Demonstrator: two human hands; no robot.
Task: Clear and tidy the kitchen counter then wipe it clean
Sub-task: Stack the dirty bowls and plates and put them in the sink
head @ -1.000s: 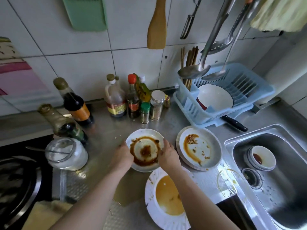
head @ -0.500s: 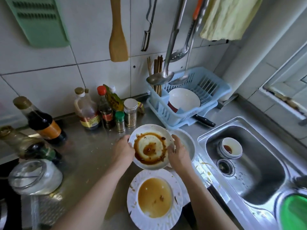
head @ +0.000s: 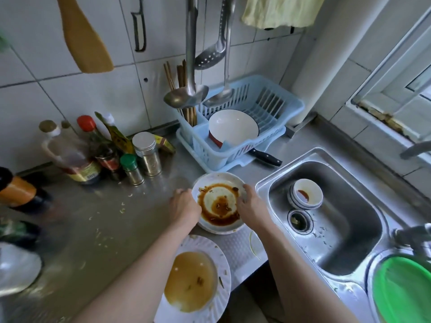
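A white plate smeared with dark brown sauce [head: 218,201] sits on top of a second dirty plate whose rim [head: 217,231] shows beneath it, on the steel counter [head: 105,229] just left of the sink. My left hand [head: 184,207] grips the sauce plate's left rim. My right hand [head: 250,206] grips its right rim. Nearer to me, a white ribbed plate with a pool of tan sauce [head: 193,280] lies at the counter's front edge, between my forearms.
The steel sink [head: 338,248] at right holds stacked small bowls [head: 306,193]. A blue dish rack [head: 275,127] with a white bowl and a black-handled knife [head: 265,157] stands behind. Bottles and spice jars [head: 142,155] line the wall. A green basin [head: 405,290] is at bottom right. Crumbs dot the counter.
Both hands lifted the sauce plate off the counter, carried it right and set it on the second dirty plate. The camera swung right toward the sink.
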